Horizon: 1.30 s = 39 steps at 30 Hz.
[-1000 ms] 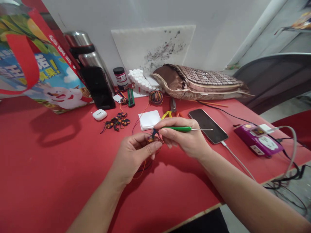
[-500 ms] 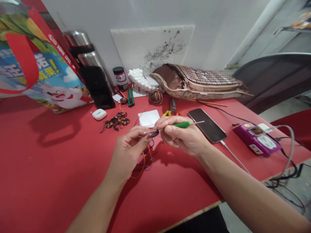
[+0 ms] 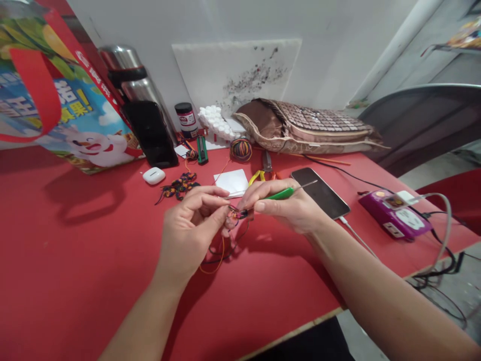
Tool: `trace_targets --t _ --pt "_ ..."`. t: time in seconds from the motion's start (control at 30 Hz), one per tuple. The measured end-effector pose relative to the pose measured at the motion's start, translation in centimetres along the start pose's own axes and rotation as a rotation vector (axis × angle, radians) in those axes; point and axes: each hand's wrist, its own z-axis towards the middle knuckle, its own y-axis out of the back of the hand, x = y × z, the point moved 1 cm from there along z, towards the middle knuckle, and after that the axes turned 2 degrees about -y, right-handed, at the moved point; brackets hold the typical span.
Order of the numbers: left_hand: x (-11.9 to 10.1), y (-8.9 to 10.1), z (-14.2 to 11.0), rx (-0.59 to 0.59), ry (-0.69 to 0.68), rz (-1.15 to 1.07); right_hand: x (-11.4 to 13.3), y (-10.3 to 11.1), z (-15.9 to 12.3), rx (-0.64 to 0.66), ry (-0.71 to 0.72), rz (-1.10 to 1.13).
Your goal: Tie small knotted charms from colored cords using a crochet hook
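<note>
My left hand (image 3: pixel 191 228) pinches a small piece of multicoloured thread work (image 3: pixel 237 214) between thumb and fingers. In my right hand (image 3: pixel 285 208) is a crochet hook with a green handle (image 3: pixel 281 194); its thin metal end points off to the right, over the phone. The right fingertips meet the thread work from the other side. Orange and dark loose thread (image 3: pixel 214 265) loops down below the hands to the table. Behind the left fingers lies a knotted multicoloured thread piece (image 3: pixel 180 185). A white paper square (image 3: pixel 231 181) lies just beyond the hands.
A ball of multicoloured thread (image 3: pixel 240 149), pliers (image 3: pixel 266 168) and a green cutter (image 3: pixel 202 150) lie further back. To the right are a charging phone (image 3: pixel 321 193) and a purple power strip (image 3: pixel 394 213). A white earbud case (image 3: pixel 154 175), flask (image 3: pixel 131 75) and bag (image 3: pixel 93 128) stand left.
My left hand has shifted left and turned, its fingers more curled around the thread work. The hook has tilted, its right end rising. The right hand still grips it.
</note>
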Motion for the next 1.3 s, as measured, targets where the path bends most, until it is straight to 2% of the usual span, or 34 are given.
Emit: trace_targets --t 0.13,0.3,0.53,0.77,0.97,1.13,1.3 --pt "0.4 0.2 0.1 0.124 0.14 -0.145 0.2 0.1 0.0 0.057 0.035 -0.064" --pt "0.2 -0.1 0.3 0.248 0.19 -0.234 0.7 0.1 0.0 0.092 0.069 -0.148" --pt "0.5 -0.5 0.5 0.205 0.334 -0.351 1.1 0.3 0.1 0.115 0.127 -0.197" --pt "0.6 -0.3 0.5 0.189 0.351 -0.362 0.6 -0.2 0.0 0.021 0.164 -0.173" --pt "0.6 -0.6 0.4 0.189 0.338 -0.313 0.5 -0.8 0.0 0.066 0.071 -0.126" --pt "0.6 -0.5 0.3 0.273 0.372 -0.411 0.4 -0.8 -0.1 0.018 0.067 -0.057" --pt "0.7 -0.4 0.3 0.228 0.335 -0.322 0.4 -0.7 0.0 0.045 0.055 -0.061"
